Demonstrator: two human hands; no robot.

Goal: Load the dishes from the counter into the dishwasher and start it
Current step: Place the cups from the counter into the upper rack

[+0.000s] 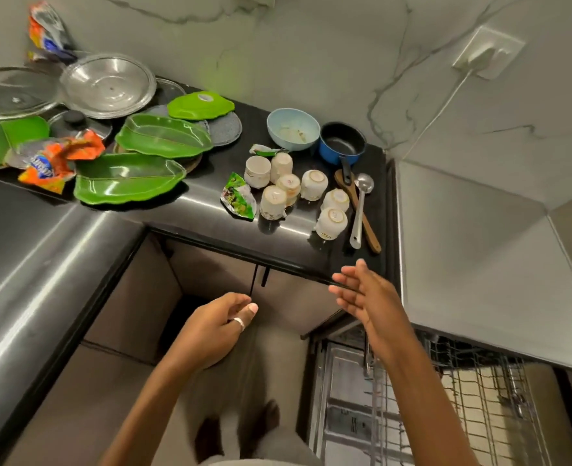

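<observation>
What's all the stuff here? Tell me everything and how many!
cups: seven, white, right part of counter
leaf plates: four, green, counter's left part
grey plate: at least one, under green plates
steel plate: one, silvery, back left
knobbed lid: one, dark, between left plates
bowl: one, pale blue, behind cups
saucepan: one, blue, beside bowl
ladle: one, steel, right of cups
wooden spoon: one, brown, beside ladle
wrappers: four, orange or green, scattered on counter
socket: one, white, right wall
dishwasher rack: one, grey wire, bottom right
left hand: one, empty, below counter edge
right hand: one, open, near counter edge
</observation>
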